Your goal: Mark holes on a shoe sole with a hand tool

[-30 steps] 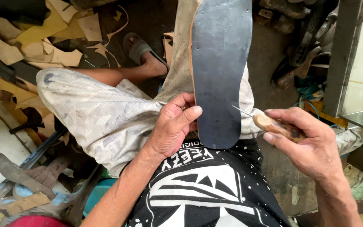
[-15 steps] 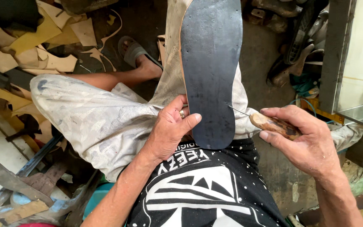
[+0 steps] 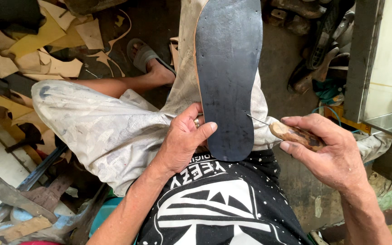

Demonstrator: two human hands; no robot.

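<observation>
Two hands work one dark shoe sole [image 3: 227, 77], which lies lengthwise along the person's lap, heel end toward the body and toe end pointing away over the pale, stained shorts [image 3: 96, 131]. A tan layer shows along the sole's left edge. A row of small holes runs near that left margin.

Left hand [image 3: 184, 145]: curled around the sole's heel-side left edge, thumb laid flat on the dark face, fingers tucked beneath; a ring shows on one finger. Grip is firm and closed on the sole.

Right hand [image 3: 327, 152]: wrapped around the wooden handle of an awl [image 3: 291, 132], forefinger lying along the top, wrist held to the right of the lap. The thin metal point meets the sole's right edge.

Assessment: good practice calls for the left thumb to brace close opposite the point, the point to enter square to the edge, and spacing to match the existing holes.
</observation>
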